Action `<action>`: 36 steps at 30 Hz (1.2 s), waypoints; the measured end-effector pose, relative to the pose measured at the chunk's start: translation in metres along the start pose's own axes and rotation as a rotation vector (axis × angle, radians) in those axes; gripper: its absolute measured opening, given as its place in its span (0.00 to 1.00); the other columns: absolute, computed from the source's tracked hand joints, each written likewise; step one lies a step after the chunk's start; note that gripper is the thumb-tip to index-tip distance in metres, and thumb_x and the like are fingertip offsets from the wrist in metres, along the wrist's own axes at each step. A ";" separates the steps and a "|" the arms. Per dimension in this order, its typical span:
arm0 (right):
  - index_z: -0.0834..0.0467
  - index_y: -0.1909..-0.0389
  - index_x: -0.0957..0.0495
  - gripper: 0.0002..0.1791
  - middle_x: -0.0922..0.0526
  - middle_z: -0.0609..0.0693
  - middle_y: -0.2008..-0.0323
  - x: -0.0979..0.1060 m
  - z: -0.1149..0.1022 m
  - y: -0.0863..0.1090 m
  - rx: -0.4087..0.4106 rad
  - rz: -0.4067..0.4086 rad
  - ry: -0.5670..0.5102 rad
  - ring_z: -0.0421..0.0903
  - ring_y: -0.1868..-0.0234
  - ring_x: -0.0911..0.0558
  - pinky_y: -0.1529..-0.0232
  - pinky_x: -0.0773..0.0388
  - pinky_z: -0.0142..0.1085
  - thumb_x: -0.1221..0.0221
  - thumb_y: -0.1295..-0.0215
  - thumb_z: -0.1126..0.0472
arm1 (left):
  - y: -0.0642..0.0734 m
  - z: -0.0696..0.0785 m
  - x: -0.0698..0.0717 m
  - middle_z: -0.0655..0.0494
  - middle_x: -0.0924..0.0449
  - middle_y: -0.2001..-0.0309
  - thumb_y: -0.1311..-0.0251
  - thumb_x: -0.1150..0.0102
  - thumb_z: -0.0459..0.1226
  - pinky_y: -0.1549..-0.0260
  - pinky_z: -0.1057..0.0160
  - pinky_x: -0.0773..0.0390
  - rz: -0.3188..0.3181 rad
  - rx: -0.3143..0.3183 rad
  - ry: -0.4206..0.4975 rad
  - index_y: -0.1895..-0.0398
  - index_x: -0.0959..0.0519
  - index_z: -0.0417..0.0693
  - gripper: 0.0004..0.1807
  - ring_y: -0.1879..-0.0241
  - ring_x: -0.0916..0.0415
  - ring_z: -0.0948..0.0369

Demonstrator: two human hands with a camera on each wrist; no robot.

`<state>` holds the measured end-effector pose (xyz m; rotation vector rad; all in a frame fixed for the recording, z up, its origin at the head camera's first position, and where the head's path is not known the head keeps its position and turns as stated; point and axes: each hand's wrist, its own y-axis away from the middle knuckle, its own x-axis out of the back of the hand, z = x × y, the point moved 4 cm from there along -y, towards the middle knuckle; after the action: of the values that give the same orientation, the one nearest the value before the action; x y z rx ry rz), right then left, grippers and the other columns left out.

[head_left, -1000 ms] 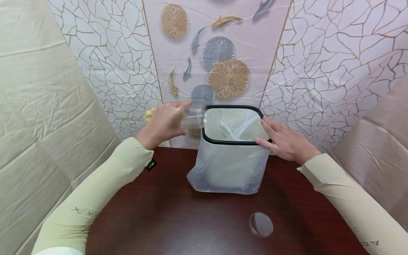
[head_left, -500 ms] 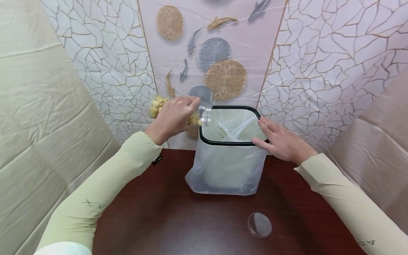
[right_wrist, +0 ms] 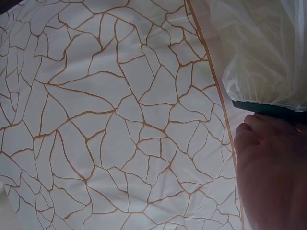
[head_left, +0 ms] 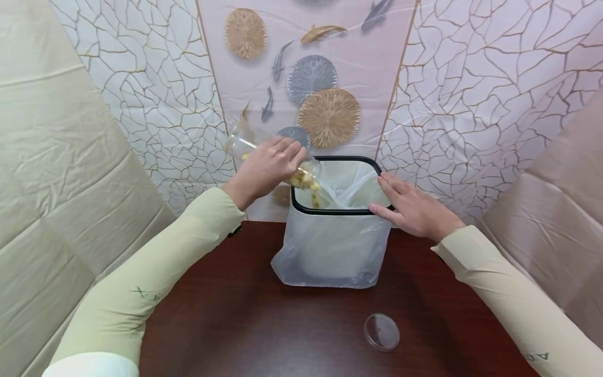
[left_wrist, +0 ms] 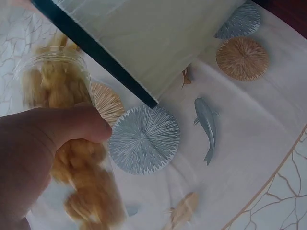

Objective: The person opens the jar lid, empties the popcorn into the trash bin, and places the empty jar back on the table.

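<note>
My left hand (head_left: 269,168) grips a clear plastic jar (head_left: 241,140), tilted with its mouth down over the left rim of a trash can (head_left: 333,212). Yellow popcorn (head_left: 303,179) fills the mouth end, and a few pieces are dropping into the can. In the left wrist view, the thumb lies across the jar (left_wrist: 91,167), and popcorn (left_wrist: 60,86) crowds its neck. A thin translucent bag lines the can and hangs down outside it. My right hand (head_left: 414,208) rests on the can's right rim, fingers extended along the side and thumb at the front corner, as the right wrist view partly shows.
A clear round lid (head_left: 382,332) lies on the dark red-brown table (head_left: 282,324), in front of the can. Behind the can hangs a patterned cloth (head_left: 325,118) with fish and discs. Beige fabric panels (head_left: 61,173) flank both sides.
The left hand has moved right and tipped the jar from nearly level to mouth-down. Popcorn has slid toward the mouth and begun falling into the can. The right hand stays on the rim.
</note>
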<state>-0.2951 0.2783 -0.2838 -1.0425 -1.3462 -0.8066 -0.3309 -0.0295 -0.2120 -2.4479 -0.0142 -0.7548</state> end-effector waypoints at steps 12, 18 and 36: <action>0.61 0.15 0.54 0.48 0.53 0.63 0.15 -0.001 0.000 -0.001 0.006 -0.001 -0.011 0.67 0.16 0.49 0.19 0.47 0.63 0.58 0.20 0.31 | -0.012 0.010 -0.001 0.50 0.16 0.59 0.26 0.55 0.24 0.46 0.58 0.19 0.044 -0.194 -0.198 0.51 0.17 0.40 0.15 0.56 0.18 0.54; 0.62 0.15 0.54 0.48 0.53 0.64 0.15 0.000 0.000 -0.001 0.008 -0.001 -0.012 0.67 0.16 0.49 0.19 0.47 0.63 0.58 0.20 0.32 | -0.020 0.015 -0.001 0.50 0.14 0.62 0.24 0.54 0.29 0.47 0.60 0.18 0.128 -0.282 -0.292 0.55 0.16 0.41 0.13 0.59 0.17 0.55; 0.62 0.15 0.54 0.48 0.53 0.64 0.15 0.000 0.000 -0.001 0.008 -0.003 -0.011 0.66 0.15 0.49 0.19 0.47 0.63 0.58 0.20 0.32 | -0.018 0.008 0.001 0.47 0.14 0.55 0.28 0.54 0.22 0.40 0.56 0.18 0.042 -0.118 -0.079 0.50 0.18 0.38 0.15 0.50 0.15 0.51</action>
<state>-0.2956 0.2780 -0.2836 -1.0396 -1.3596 -0.7985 -0.3284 -0.0103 -0.2077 -2.5804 0.0535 -0.6575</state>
